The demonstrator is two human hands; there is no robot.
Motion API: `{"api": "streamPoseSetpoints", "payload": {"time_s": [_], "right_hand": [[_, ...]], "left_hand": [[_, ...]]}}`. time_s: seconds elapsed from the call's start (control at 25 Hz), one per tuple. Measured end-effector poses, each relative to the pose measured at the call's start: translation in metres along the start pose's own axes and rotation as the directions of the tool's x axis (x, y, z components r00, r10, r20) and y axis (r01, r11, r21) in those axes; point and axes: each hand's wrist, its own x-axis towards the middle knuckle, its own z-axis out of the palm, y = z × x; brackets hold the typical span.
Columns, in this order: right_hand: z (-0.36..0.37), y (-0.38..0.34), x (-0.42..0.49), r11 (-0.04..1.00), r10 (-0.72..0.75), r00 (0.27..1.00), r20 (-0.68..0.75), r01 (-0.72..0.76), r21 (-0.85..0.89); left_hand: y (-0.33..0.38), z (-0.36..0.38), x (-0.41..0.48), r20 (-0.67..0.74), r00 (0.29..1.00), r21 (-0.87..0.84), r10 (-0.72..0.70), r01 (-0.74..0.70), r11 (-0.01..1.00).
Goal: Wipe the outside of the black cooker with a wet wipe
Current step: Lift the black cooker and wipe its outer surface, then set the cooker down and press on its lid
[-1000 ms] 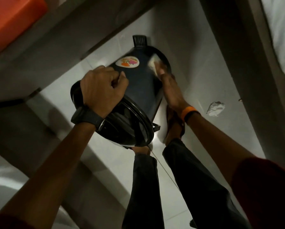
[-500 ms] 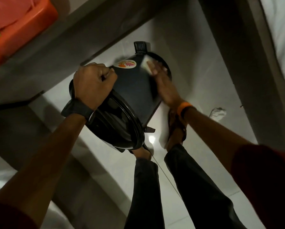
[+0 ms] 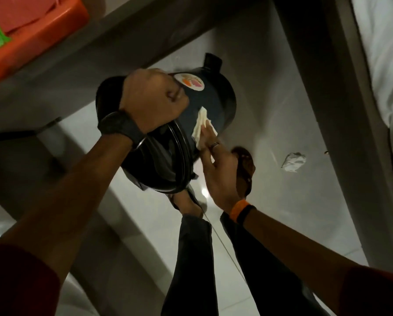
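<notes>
Left hand (image 3: 152, 99) grips black cooker (image 3: 215, 106), fingers seemingly curled round its handle; right hand (image 3: 220, 172), fingers straight, presses wet wipe (image 3: 200, 125).

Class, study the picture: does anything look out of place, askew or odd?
A crumpled white wad lies loose on the floor tiles, right of the black cooker: it looks discarded. The cooker itself is tipped sideways, gripped by the left hand for wiping.

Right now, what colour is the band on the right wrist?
The right wrist band is orange with a black section; the head view shows it.
</notes>
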Motion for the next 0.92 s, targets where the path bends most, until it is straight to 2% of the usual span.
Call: {"api": "streamPoseSetpoints", "payload": {"time_s": [0.08,0.16,0.2,0.24,0.28,0.36,0.4,0.44,0.48,0.56,0.68,0.76,0.8,0.92], "right_hand": [[-0.008,0.011,0.017,0.976,0.210,0.970,-0.123,-0.201,0.080],[-0.023,0.028,0.035,0.872,0.462,0.882,-0.095,-0.433,0.228],[-0.032,0.037,0.036,0.821,0.541,0.839,-0.056,-0.511,0.255],[-0.041,0.041,0.033,0.789,0.584,0.811,-0.023,-0.561,0.251],[-0.051,0.043,0.028,0.772,0.604,0.797,-0.009,-0.582,0.256],[-0.069,0.041,0.020,0.758,0.593,0.806,-0.004,-0.556,0.341],[-0.074,0.040,0.020,0.764,0.564,0.826,0.002,-0.523,0.378],[-0.075,0.040,0.024,0.787,0.534,0.846,0.005,-0.499,0.364],[-0.075,0.039,0.027,0.816,0.519,0.855,-0.003,-0.495,0.298],[-0.072,0.042,0.027,0.843,0.518,0.855,-0.024,-0.506,0.182],[-0.069,0.051,0.027,0.861,0.507,0.861,-0.035,-0.505,0.063],[-0.070,0.059,0.031,0.856,0.514,0.854,-0.085,-0.516,-0.012],[-0.069,0.061,0.031,0.844,0.536,0.839,-0.092,-0.536,0.026],[-0.065,0.073,0.029,0.865,0.495,0.864,-0.091,-0.500,-0.039]], "left_hand": [[0.029,0.005,0.002,0.068,0.959,0.163,0.275,-0.283,0.945],[0.056,0.017,-0.004,0.210,0.843,0.292,0.496,-0.538,0.791],[0.066,0.024,-0.011,0.264,0.795,0.339,0.545,-0.606,0.720],[0.074,0.031,-0.021,0.261,0.797,0.381,0.545,-0.604,0.700],[0.078,0.037,-0.032,0.207,0.853,0.404,0.479,-0.521,0.752],[0.083,0.042,-0.059,0.030,0.991,0.318,0.129,-0.132,0.939],[0.083,0.046,-0.070,-0.011,0.998,0.246,-0.062,0.062,0.967],[0.082,0.050,-0.080,-0.007,0.983,0.215,-0.184,0.182,0.960],[0.081,0.054,-0.089,0.025,0.975,0.222,-0.222,0.211,0.952],[0.078,0.060,-0.101,0.107,0.985,0.263,-0.133,0.101,0.960],[0.077,0.072,-0.108,0.122,0.988,0.318,0.095,-0.130,0.939],[0.076,0.084,-0.113,0.148,0.960,0.362,0.236,-0.275,0.891],[0.074,0.090,-0.118,0.174,0.940,0.375,0.295,-0.340,0.862],[0.061,0.105,-0.144,0.220,0.901,0.391,0.375,-0.433,0.812]]}}
